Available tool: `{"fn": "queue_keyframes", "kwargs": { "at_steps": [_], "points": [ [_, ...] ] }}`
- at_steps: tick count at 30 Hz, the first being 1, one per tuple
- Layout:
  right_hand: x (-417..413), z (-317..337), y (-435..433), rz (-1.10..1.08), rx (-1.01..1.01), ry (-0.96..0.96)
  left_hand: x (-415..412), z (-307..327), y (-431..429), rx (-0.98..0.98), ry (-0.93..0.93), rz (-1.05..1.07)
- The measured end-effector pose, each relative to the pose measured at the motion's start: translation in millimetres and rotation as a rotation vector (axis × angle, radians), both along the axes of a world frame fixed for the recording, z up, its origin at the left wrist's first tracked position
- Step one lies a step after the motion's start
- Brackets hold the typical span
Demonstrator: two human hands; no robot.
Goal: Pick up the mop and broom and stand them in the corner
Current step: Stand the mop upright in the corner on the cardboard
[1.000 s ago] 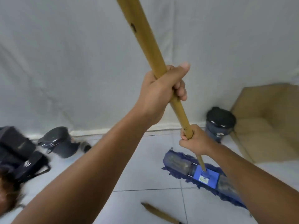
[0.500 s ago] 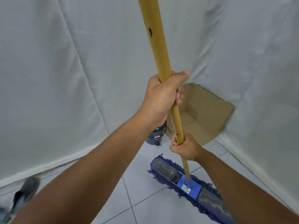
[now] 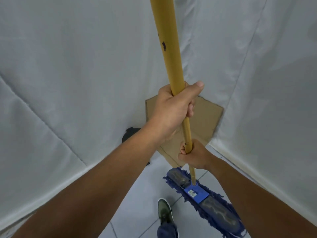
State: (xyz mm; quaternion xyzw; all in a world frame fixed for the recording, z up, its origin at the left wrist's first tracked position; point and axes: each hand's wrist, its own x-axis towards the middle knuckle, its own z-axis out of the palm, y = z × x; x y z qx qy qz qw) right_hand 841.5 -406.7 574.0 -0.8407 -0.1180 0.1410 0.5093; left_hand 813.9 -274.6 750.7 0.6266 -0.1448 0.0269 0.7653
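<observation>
Head view: the mop [image 3: 173, 79] stands nearly upright in the middle of the frame, its yellow wooden handle running from the 12 o'clock edge down toward 5 o'clock. The left hand [image 3: 175, 109] is wrapped tight around the handle near the centre of the view, thumb lying up along the wood, fingers curled behind it. The right hand [image 3: 194, 155] is closed in a fist around the handle lower down, at about 5 o'clock from the left hand, just above the point where the handle thins to a narrow stem. That stem enters a blue bracket [image 3: 196, 192] on the mop head [image 3: 214, 210], a long dark-blue fringed pad that lies slantwise at 5 o'clock over the pale floor tiles [image 3: 151, 184]; whether the pad touches the tiles cannot be told.

White sheets [image 3: 68, 83] hang on both sides and meet in a corner behind the hands. A piece of brown cardboard [image 3: 205, 117] fills the bottom of that corner, directly beyond the handle. A dark object [image 3: 130, 133], mostly hidden by the left forearm, sits at 9 o'clock of the cardboard. At 6 o'clock a green shoe [image 3: 164, 211] and a blue trouser leg stand on the tiles, just beside the mop head.
</observation>
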Motion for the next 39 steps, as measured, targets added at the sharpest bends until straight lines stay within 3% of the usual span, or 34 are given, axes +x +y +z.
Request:
{"fn": "queue_keyframes", "kwargs": {
  "at_steps": [7,16,31,39],
  "points": [
    [159.9,-12.4,-22.3,-0.046,-0.058,0.008,170.8,-9.1,-10.5,0.037,0.033,-0.101],
    [300.9,-14.8,-60.4,-0.158,0.011,0.001,334.9,-13.0,-52.4,0.106,0.057,-0.221],
    [567.8,-58.2,-134.0,-0.135,-0.048,-0.043,597.0,-0.6,-121.7,0.508,0.057,-0.22],
    [679.9,-83.3,-151.4,-0.083,-0.194,0.023,695.0,-38.4,-142.5,0.598,0.05,-0.152]
  ]
}}
